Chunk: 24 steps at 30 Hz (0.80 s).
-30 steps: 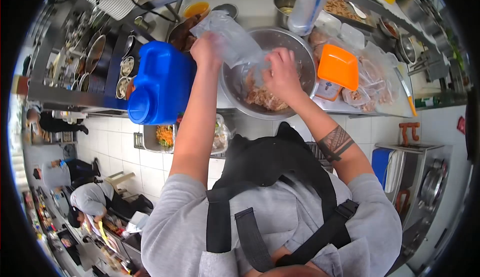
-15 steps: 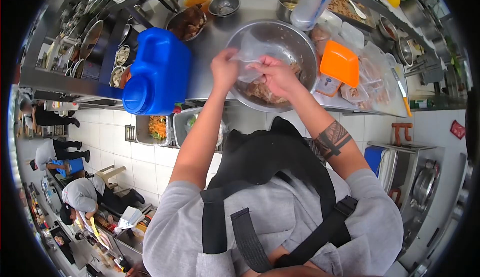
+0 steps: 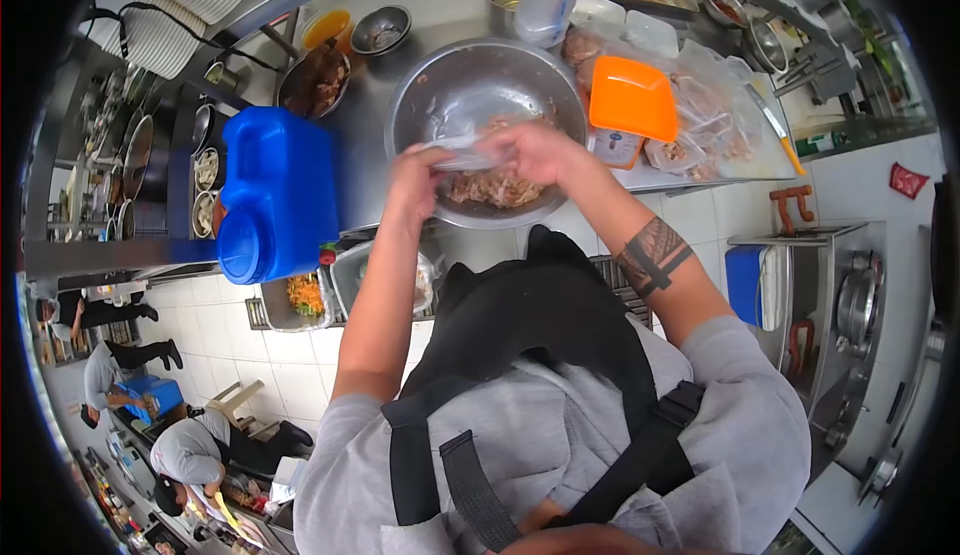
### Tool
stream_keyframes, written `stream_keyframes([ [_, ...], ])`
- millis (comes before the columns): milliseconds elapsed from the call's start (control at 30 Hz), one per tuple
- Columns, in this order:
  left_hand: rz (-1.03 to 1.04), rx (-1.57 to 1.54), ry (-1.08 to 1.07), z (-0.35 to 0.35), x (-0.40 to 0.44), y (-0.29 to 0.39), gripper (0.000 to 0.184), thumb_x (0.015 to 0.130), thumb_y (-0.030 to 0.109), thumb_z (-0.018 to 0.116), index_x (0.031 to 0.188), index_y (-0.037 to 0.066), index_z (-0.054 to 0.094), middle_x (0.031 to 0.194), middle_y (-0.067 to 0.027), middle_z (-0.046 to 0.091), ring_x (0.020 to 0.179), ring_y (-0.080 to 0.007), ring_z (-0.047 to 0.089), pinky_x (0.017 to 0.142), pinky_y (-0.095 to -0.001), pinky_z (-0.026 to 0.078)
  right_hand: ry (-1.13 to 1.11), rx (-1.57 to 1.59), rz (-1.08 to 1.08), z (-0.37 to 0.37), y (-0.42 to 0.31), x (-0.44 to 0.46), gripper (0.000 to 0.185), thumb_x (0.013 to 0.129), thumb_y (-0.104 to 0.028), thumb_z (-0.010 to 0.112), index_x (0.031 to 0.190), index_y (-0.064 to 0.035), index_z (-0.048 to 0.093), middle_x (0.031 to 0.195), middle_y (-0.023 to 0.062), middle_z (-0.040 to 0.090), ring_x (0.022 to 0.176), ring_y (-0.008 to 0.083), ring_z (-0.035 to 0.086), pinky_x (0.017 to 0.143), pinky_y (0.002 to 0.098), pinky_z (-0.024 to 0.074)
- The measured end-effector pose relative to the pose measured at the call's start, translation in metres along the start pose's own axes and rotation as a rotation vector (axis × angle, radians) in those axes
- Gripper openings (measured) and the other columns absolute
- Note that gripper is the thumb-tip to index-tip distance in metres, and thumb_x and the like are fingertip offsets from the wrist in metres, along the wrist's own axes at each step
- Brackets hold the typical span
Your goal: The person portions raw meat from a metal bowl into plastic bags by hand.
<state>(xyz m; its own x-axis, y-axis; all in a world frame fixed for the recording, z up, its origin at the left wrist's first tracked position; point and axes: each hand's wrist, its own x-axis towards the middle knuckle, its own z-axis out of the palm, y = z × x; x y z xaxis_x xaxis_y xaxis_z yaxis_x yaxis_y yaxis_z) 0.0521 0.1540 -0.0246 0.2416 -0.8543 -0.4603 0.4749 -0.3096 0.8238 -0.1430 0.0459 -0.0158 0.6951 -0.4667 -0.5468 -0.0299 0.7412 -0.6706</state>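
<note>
A clear plastic bag (image 3: 458, 153) is stretched sideways between my hands, over the near part of a large steel mixing bowl (image 3: 425, 85). My left hand (image 3: 413, 181) grips the bag's left end beside the bowl's near-left rim. At the other end, my right hand (image 3: 537, 153) has its fingers closed on the bag, slightly smeared by motion. Pale chopped meat (image 3: 497, 191) lies in the bottom of the bowl, partly hidden under the bag and my fingers.
A big blue jug (image 3: 280, 175) stands left of the bowl. To the right are an orange-trayed scale (image 3: 633, 97), bagged meat (image 3: 705, 95) and a knife (image 3: 775, 130). Bowls stand behind, including one of brown meat (image 3: 318, 80). A co-worker (image 3: 195, 445) bends over at lower left.
The bag, bunched and puffed up between my hands before, is now drawn out flatter across the bowl. My hands are farther apart. The whole view has shifted, with the bowl now farther left.
</note>
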Motion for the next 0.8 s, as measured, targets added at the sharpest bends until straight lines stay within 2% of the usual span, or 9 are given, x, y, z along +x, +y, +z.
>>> stream_keyframes([
  [67,0.047,0.208,0.193,-0.010,0.014,-0.010,0.021,0.078,-0.001,0.067,0.099,0.003,0.063,0.090,-0.0076,0.067,0.084,-0.0265,0.064,0.078,-0.0367,0.047,-0.145,-0.044,0.016,0.010,0.008,-0.003,0.015,0.076,-0.013,0.078,0.084,-0.0054,0.069,0.079,0.0015,0.061,0.073,0.0126,0.055,0.060,0.0310,0.0377],
  [133,0.466,1.020,0.450,0.003,0.001,-0.001,0.022,0.073,-0.004,0.063,0.094,0.003,0.065,0.096,-0.0116,0.065,0.091,-0.0317,0.061,0.082,-0.0365,0.048,0.143,-0.456,-0.310,0.027,0.002,-0.007,0.011,0.072,-0.009,0.076,0.071,-0.0056,0.066,0.076,0.0017,0.058,0.069,0.0135,0.052,0.059,0.0306,0.0362],
  [267,1.033,0.802,0.224,0.026,-0.035,0.014,0.013,0.068,-0.001,0.064,0.079,0.004,0.066,0.108,-0.0137,0.063,0.106,-0.0368,0.056,0.092,-0.0418,0.046,0.352,-0.657,-0.413,0.015,-0.037,-0.003,0.011,0.070,-0.008,0.075,0.071,-0.0020,0.065,0.075,0.0029,0.058,0.066,0.0135,0.053,0.057,0.0355,0.0408],
  [333,1.166,1.395,0.121,0.014,-0.040,0.033,0.027,0.074,0.001,0.064,0.099,0.005,0.073,0.123,-0.0128,0.059,0.114,-0.0379,0.053,0.094,-0.0407,0.046,0.337,-0.792,-0.524,0.013,-0.035,0.006,0.013,0.072,-0.011,0.076,0.076,-0.0020,0.067,0.076,0.0036,0.060,0.066,0.0145,0.055,0.058,0.0354,0.0432],
  [400,1.027,1.428,0.253,0.009,-0.034,0.041,0.035,0.074,0.001,0.065,0.108,0.006,0.072,0.123,-0.0128,0.059,0.114,-0.0372,0.053,0.096,-0.0418,0.045,0.300,-0.943,-0.654,0.016,-0.037,0.008,0.017,0.073,-0.015,0.076,0.081,-0.0021,0.068,0.077,0.0042,0.061,0.067,0.0155,0.057,0.059,0.0353,0.0456],
  [500,0.863,1.377,0.412,0.000,-0.022,0.035,0.047,0.073,0.001,0.065,0.120,0.008,0.071,0.123,-0.0130,0.059,0.114,-0.0346,0.055,0.099,-0.0419,0.044,0.105,-0.806,-0.381,0.008,-0.040,0.012,0.029,0.077,-0.027,0.077,0.094,-0.0047,0.073,0.085,0.0078,0.071,0.075,0.0226,0.067,0.068,0.0350,0.0530],
  [600,0.867,1.245,0.458,-0.021,0.000,-0.004,0.049,0.074,-0.001,0.062,0.122,0.003,0.069,0.124,-0.0154,0.060,0.112,-0.0310,0.059,0.095,-0.0380,0.046,0.232,-1.223,-0.476,-0.038,-0.010,0.049,0.057,0.077,-0.047,0.078,0.120,-0.0088,0.071,0.118,0.0139,0.071,0.108,0.0316,0.067,0.092,0.0443,0.0532],
  [700,0.928,0.806,0.521,-0.033,0.020,-0.034,0.049,0.076,-0.005,0.054,0.124,-0.005,0.064,0.120,-0.0219,0.059,0.110,-0.0407,0.060,0.097,-0.0403,0.049,0.380,-1.574,-0.085,-0.033,0.029,0.077,0.088,0.070,-0.062,0.076,0.144,-0.0182,0.054,0.161,0.0135,0.037,0.147,0.0405,0.033,0.115,0.0649,0.0269],
  [800,0.916,0.770,0.551,-0.030,0.022,-0.033,0.049,0.075,-0.005,0.055,0.123,-0.004,0.064,0.120,-0.0205,0.060,0.110,-0.0411,0.059,0.098,-0.0425,0.048,0.228,-1.812,-0.164,-0.020,0.065,0.099,0.079,0.070,-0.054,0.077,0.139,-0.0190,0.059,0.151,0.0139,0.049,0.139,0.0394,0.044,0.110,0.0596,0.0368],
])
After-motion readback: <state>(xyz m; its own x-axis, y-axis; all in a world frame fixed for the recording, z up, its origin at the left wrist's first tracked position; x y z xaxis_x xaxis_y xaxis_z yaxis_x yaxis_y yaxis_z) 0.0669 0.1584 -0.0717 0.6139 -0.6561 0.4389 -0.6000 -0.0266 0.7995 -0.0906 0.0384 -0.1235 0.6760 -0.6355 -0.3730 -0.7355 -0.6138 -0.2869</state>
